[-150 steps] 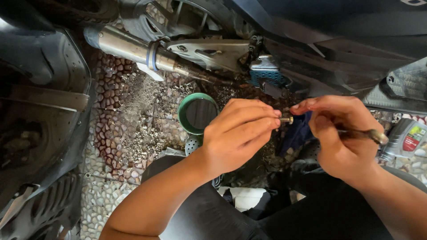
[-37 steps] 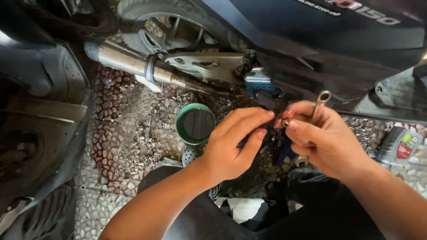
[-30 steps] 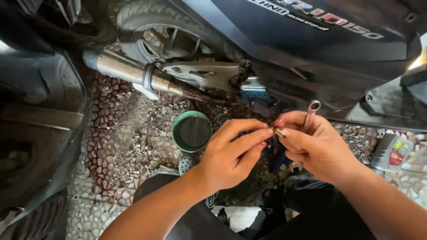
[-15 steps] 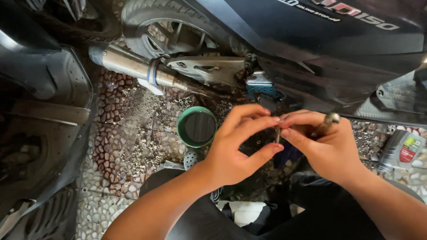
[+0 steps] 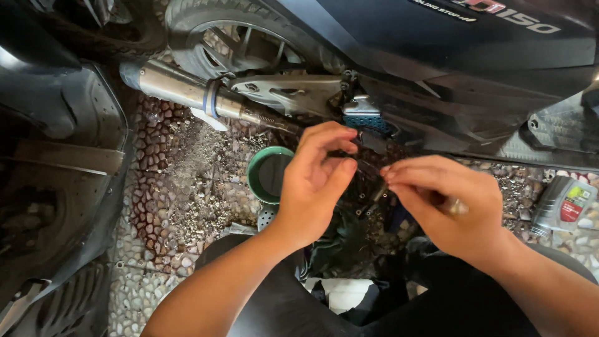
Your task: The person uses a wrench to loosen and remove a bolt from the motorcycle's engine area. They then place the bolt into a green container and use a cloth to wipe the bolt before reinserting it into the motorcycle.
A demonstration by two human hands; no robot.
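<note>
Ground: pebble paving (image 5: 187,187), scooter (image 5: 437,68) overhead, green funnel (image 5: 269,175) nearby
Your hands: left hand (image 5: 318,181) loosely curled, holding nothing visible; right hand (image 5: 452,206) pinches small bolt (image 5: 379,190)
Change: wrench end now lower in your fist

Grey oil bottle (image 5: 563,206): lying on the pebble floor (image 5: 187,193) at its right edge, wearing a red, green and yellow label (image 5: 574,205).
Pale lettering decal (image 5: 499,12): running along the dark scooter panel (image 5: 437,56), at its top right edge.
</note>
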